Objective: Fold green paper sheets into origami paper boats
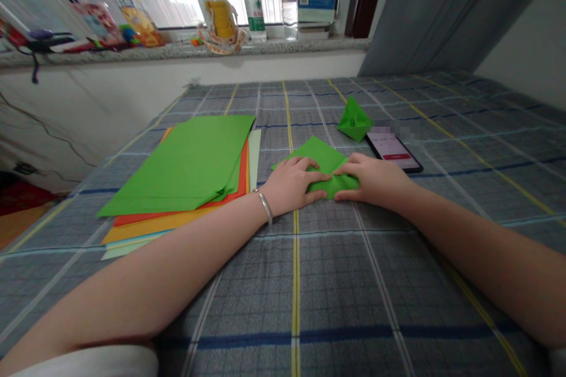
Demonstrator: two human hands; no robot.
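A folded sheet of green paper (315, 150) lies on the bed in front of me, a pointed corner facing away. My left hand (295, 181) is on its left side, fingers bent and thumb at the near edge, holding it down. From the right, my right hand (368, 177) grips the same paper, its fingertips almost meeting those of the left near the middle. Both hands cover much of the near part, so the exact folds there are hidden. Beyond the right hand stands a small folded green paper shape (354, 120) with a raised peak.
A stack of coloured paper (186, 159), green on top, lies to the left. A phone (395, 151) with a lit screen rests at the right. Checked cloth (247, 312) covers the bed. Bottles (254, 3) and boxes (317, 0) line the windowsill behind.
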